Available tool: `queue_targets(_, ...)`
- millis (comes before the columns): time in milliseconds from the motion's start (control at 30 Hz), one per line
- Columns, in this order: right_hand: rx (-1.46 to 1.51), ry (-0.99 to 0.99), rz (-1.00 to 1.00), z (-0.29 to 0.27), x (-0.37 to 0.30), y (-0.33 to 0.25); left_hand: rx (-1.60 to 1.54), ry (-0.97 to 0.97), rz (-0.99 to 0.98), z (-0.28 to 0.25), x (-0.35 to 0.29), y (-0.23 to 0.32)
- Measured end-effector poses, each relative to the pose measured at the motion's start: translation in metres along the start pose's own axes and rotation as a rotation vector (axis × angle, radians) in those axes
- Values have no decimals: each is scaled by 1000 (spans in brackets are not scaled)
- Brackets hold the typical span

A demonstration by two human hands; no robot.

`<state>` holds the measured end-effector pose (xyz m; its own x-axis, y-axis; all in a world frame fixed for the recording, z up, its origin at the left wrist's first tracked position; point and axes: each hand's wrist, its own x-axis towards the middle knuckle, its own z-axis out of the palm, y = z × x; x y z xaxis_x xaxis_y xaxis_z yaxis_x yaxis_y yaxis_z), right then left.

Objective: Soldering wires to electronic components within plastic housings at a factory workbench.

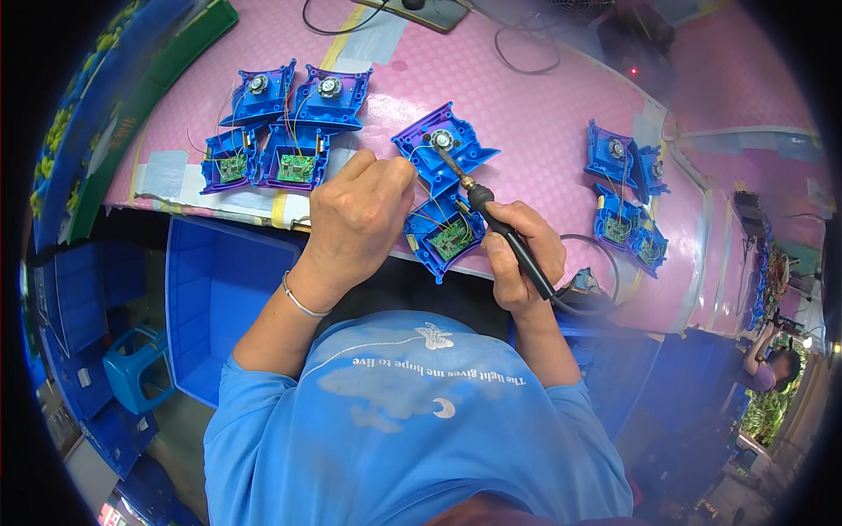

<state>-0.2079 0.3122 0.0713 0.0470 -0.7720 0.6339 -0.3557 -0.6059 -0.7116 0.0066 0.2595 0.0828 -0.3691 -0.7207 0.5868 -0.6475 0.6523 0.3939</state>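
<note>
Fingers (503, 263) of the right hand (528, 247) close around a black-handled soldering iron with a metal tip (517, 250), slanted up and left toward a round silver-and-black speaker (441, 138); whether the tip touches it, I cannot tell. The left hand (361, 203), well apart from the right, is curled with its fingers drawn together near a thin pale wire (416, 147); the knuckles hide whether it is pinched. The speaker sits in a blue plastic shell half with purple inner edges (469, 162), near the table's front edge between the hands. Just below it, joined by thin coloured wires (428, 208), lies a second blue shell half (435, 265) holding a green circuit board (452, 238), partly covered by the left hand.

To the left, beyond that hand, two speaker-bearing shells (304, 110) stand above two shells with green boards (292, 183). A black cable (617, 272) loops between the right hand and another blue group (611, 155) farther right. All the shells rest on a pink bubble-patterned mat (544, 114). Below the table's edge are a deep blue plastic bin (206, 289) and a blue plastic stool (139, 373)
</note>
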Motion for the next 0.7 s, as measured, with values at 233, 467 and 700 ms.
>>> queue_targets(233,-3,-8,-35,0,4,0,16,-4,26,0,0,1)
queue_targets(467,-16,-62,-13,-4,6,-5,69,-18,49,-2,1,3)
queue_targets(700,-45,-91,-47,-5,11,-7,79,-5,76,-2,1,3)
